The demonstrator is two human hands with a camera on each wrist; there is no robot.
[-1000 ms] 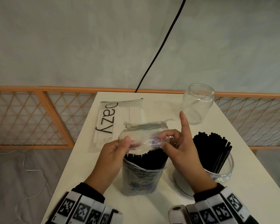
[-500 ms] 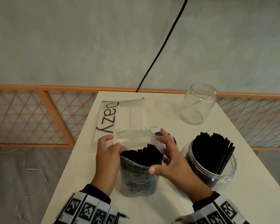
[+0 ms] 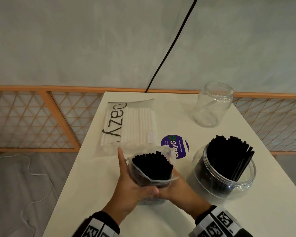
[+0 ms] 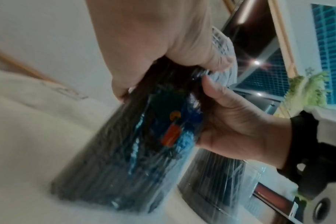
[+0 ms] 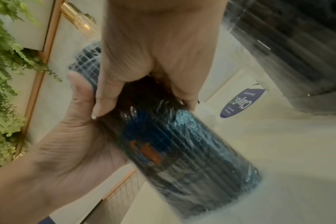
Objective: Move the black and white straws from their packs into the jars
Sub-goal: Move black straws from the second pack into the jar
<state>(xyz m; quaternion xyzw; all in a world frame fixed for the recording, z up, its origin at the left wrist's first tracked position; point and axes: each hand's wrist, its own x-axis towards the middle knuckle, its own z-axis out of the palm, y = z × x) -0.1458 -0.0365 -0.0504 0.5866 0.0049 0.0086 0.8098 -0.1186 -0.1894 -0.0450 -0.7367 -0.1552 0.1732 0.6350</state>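
A clear plastic pack of black straws (image 3: 152, 166) stands upright on the white table (image 3: 178, 219), open at the top with the straw ends showing. My left hand (image 3: 127, 183) grips its left side and my right hand (image 3: 176, 186) its right side, thumbs meeting at the front. The wrist views show the same pack (image 4: 144, 144) (image 5: 182, 144) with fingers curled round its upper half. To the right stands a glass jar (image 3: 227, 170) full of black straws. An empty glass jar (image 3: 212, 105) stands at the far right. A flat pack of white straws (image 3: 130, 124) lies at the far left.
A round purple sticker (image 3: 175, 146) lies on the table behind the black pack. An orange lattice railing (image 3: 41, 117) runs behind and left of the table. A black cable (image 3: 169, 48) hangs down to the table's far edge.
Both hands have dropped from the plastic flap at the pack's top to its sides and now grip it together. The flap is no longer held up.
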